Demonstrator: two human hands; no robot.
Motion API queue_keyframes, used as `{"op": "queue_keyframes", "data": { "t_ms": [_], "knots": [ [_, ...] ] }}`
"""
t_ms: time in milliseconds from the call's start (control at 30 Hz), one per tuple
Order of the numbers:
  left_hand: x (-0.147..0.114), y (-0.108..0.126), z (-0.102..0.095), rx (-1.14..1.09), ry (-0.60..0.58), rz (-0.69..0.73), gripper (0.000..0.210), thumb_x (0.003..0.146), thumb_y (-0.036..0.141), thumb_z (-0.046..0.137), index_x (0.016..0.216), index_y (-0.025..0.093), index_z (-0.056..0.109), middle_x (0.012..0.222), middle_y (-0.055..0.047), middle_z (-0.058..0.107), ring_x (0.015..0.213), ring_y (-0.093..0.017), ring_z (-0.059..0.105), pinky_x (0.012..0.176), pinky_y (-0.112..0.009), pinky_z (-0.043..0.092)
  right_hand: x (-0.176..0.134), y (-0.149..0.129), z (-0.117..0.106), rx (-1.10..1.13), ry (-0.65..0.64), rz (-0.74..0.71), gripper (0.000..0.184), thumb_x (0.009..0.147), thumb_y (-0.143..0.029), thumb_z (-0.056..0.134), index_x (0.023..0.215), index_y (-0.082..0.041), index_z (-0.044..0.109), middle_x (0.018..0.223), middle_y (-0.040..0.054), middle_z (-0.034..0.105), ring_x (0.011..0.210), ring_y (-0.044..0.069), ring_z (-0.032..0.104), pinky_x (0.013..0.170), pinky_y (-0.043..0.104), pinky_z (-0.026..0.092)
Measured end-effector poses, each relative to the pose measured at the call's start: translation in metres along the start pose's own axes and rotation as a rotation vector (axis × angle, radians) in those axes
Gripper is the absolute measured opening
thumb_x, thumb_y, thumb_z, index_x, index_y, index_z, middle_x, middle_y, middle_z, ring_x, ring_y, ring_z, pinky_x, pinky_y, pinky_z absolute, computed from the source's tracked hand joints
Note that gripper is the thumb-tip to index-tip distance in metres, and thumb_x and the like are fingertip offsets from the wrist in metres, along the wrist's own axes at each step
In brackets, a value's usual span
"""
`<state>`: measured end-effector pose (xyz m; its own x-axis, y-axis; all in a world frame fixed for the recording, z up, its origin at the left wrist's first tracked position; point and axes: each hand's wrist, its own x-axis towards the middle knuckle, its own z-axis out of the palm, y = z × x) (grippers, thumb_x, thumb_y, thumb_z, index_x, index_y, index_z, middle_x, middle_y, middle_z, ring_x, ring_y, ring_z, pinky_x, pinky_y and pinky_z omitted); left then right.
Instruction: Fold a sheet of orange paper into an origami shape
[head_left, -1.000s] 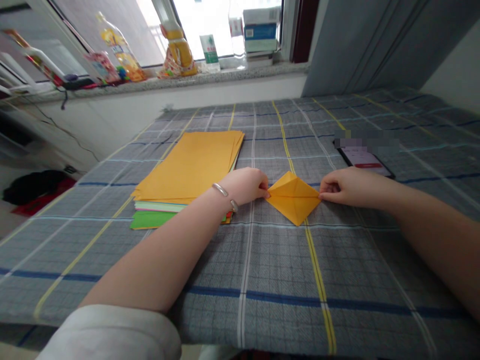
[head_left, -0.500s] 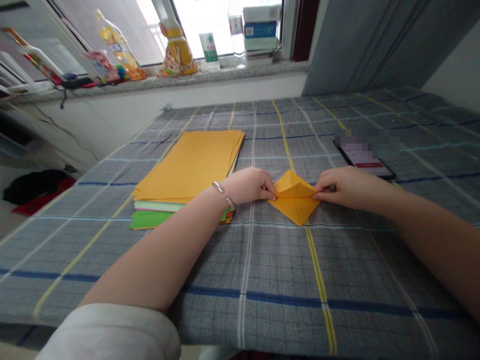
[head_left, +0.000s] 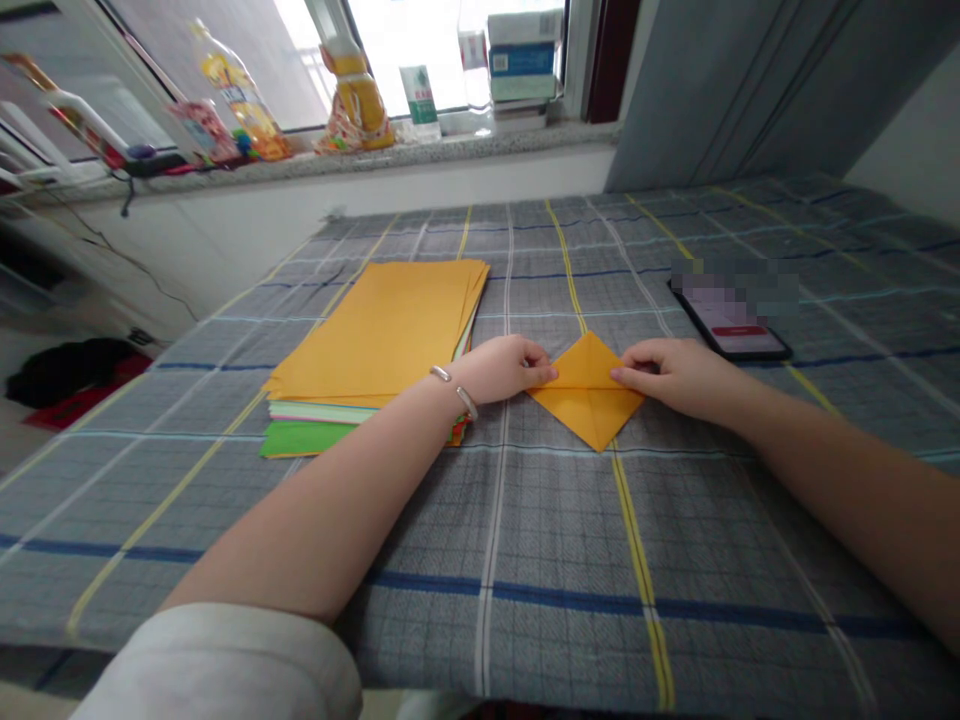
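A folded orange paper (head_left: pixel 597 405) lies on the plaid cloth as a diamond, with a crease running across its middle and one down its length. My left hand (head_left: pixel 517 368) pinches its left corner between thumb and fingers; a silver bangle circles that wrist. At the opposite corner, my right hand (head_left: pixel 656 370) is closed with its thumb pressed on the paper's upper right edge. To the left, a stack of coloured paper (head_left: pixel 382 325) has orange sheets on top and white and green ones below, partly covered by my left forearm.
A phone (head_left: pixel 731 320) with a lit, partly blurred screen rests beyond my right hand. Grey plaid cloth (head_left: pixel 555 560) covers the surface. Bottles, a white-and-green tube (head_left: pixel 420 98) and stacked boxes (head_left: pixel 523 60) stand on the windowsill behind.
The paper's upper part, raised and bent before, now lies flatter with its top point farther out. My right hand has shifted slightly left and up onto the paper's edge.
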<state>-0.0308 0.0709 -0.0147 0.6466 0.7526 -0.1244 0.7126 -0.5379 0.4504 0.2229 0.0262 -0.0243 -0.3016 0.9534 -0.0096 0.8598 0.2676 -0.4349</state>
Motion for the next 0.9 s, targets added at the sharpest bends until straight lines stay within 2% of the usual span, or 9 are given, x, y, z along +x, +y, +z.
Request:
{"op": "queue_keyframes", "data": {
  "t_ms": [167, 300, 400, 567, 767, 900],
  "knots": [
    [0.002, 0.002, 0.008, 0.108, 0.08, -0.018, 0.032, 0.098, 0.04, 0.05, 0.081, 0.017, 0.065, 0.081, -0.002, 0.066, 0.075, -0.015, 0.057, 0.069, -0.028, 0.041, 0.004, -0.003, 0.006, -0.031, 0.054, 0.04, 0.036, 0.089, -0.049, 0.049, 0.064, -0.024, 0.056, 0.065, 0.0035, 0.065, 0.065, 0.019, 0.057, 0.058, 0.033, 0.036],
    [0.001, 0.011, 0.017, 0.242, 0.115, -0.027, 0.027, 0.102, 0.031, 0.044, 0.1, 0.014, 0.065, 0.102, -0.009, 0.067, 0.097, -0.02, 0.063, 0.086, -0.031, 0.047, 0.007, -0.004, 0.008, -0.071, 0.07, 0.068, 0.035, 0.09, -0.047, 0.048, 0.064, -0.024, 0.054, 0.065, 0.0036, 0.064, 0.063, 0.019, 0.056, 0.056, 0.032, 0.035],
    [0.001, 0.017, 0.025, 0.331, 0.136, -0.074, 0.031, 0.105, 0.029, 0.037, 0.112, 0.011, 0.062, 0.111, -0.013, 0.067, 0.102, -0.022, 0.066, 0.09, -0.033, 0.049, 0.01, -0.003, 0.009, -0.1, 0.059, 0.06, 0.033, 0.091, -0.046, 0.048, 0.066, -0.024, 0.055, 0.069, 0.0045, 0.067, 0.066, 0.019, 0.058, 0.057, 0.032, 0.035],
    [0.003, 0.023, 0.035, 0.398, 0.205, -0.139, 0.033, 0.106, 0.032, 0.034, 0.115, 0.013, 0.061, 0.111, -0.012, 0.068, 0.099, -0.024, 0.07, 0.082, -0.034, 0.052, 0.012, -0.007, 0.013, -0.108, 0.069, 0.115, 0.024, 0.092, -0.042, 0.049, 0.082, -0.023, 0.059, 0.082, 0.0057, 0.071, 0.072, 0.02, 0.061, 0.061, 0.032, 0.038],
    [0.006, 0.028, 0.037, 0.422, 0.235, -0.177, 0.029, 0.105, 0.03, 0.036, 0.116, 0.014, 0.058, 0.109, -0.012, 0.07, 0.097, -0.024, 0.071, 0.074, -0.031, 0.051, 0.014, -0.017, 0.017, -0.257, 0.063, 0.216, 0.026, 0.094, -0.041, 0.044, 0.083, -0.024, 0.061, 0.088, 0.0077, 0.073, 0.076, 0.023, 0.063, 0.056, 0.033, 0.032],
    [0.007, 0.026, 0.036, 0.402, 0.267, -0.151, 0.03, 0.106, 0.031, 0.034, 0.118, 0.019, 0.059, 0.107, -0.009, 0.071, 0.091, -0.022, 0.072, 0.069, -0.029, 0.049, 0.013, -0.021, 0.018, -0.261, 0.072, 0.224, 0.026, 0.094, -0.04, 0.043, 0.082, -0.024, 0.06, 0.089, 0.0078, 0.073, 0.077, 0.023, 0.064, 0.056, 0.033, 0.033]
  ]
}}
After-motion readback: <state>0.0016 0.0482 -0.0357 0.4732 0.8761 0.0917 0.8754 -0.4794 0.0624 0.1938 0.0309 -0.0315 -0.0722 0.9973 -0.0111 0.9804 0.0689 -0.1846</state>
